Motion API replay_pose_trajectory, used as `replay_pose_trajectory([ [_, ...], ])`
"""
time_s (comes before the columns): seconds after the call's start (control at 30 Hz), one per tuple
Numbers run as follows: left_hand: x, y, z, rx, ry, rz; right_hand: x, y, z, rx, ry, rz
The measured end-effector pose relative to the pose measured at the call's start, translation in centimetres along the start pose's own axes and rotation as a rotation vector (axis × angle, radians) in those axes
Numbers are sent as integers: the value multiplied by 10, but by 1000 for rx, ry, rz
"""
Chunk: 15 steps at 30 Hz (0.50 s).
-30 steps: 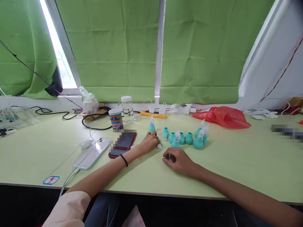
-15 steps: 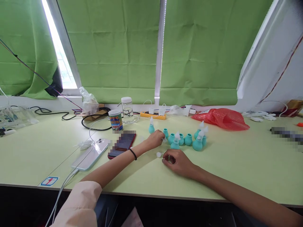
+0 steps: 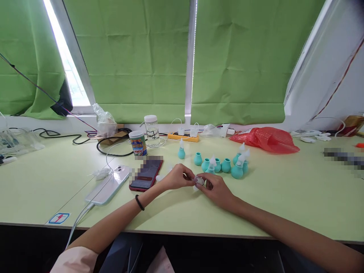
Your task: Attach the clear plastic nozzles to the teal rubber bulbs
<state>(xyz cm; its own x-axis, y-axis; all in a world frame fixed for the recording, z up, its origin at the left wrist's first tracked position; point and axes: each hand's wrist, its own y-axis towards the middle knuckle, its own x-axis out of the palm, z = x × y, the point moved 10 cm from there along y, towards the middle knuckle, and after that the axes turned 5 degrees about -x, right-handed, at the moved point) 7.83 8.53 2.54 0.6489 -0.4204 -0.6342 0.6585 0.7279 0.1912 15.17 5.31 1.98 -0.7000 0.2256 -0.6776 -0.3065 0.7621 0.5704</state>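
Note:
My left hand (image 3: 179, 176) and my right hand (image 3: 218, 190) meet over the table, fingertips pinched on a small translucent white plastic piece (image 3: 200, 180) between them. Another whitish piece (image 3: 195, 188) shows just below the fingertips, partly hidden. Beyond my hands stand several teal rubber bulbs, some with open necks, such as this open bulb (image 3: 226, 165). Others carry translucent pointed nozzles, like the nozzled bulb (image 3: 181, 151) at the back left and the nozzled bulb (image 3: 237, 170) on the right. Behind my right hand, one more nozzled bulb (image 3: 211, 168) is partly covered.
Left of my hands lie a red-edged phone (image 3: 146, 174) and a white phone (image 3: 109, 185) with a charging cable. A printed canister (image 3: 138, 144), a clear bottle (image 3: 152, 132), a power strip (image 3: 183, 137) and a red plastic bag (image 3: 265, 140) line the back.
My left hand has drawn back from beside the bulbs toward me, bringing a small white piece to my right hand. My right fingertips now touch that piece too.

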Motion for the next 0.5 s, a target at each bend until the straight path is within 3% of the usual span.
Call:
replay_pose_trajectory([
  [0.13,-9,5,-9,-71,-228,42,-7,1,3,25,82,66],
  [0.27,-20,5,-13,-110,-439,94,3,2,19,161,384,48],
  [0.37,-18,4,-16,-131,-481,84,14,1,27,266,598,14],
  [0.5,-14,3,-22,-180,-516,95,14,0,18,234,696,5],
])
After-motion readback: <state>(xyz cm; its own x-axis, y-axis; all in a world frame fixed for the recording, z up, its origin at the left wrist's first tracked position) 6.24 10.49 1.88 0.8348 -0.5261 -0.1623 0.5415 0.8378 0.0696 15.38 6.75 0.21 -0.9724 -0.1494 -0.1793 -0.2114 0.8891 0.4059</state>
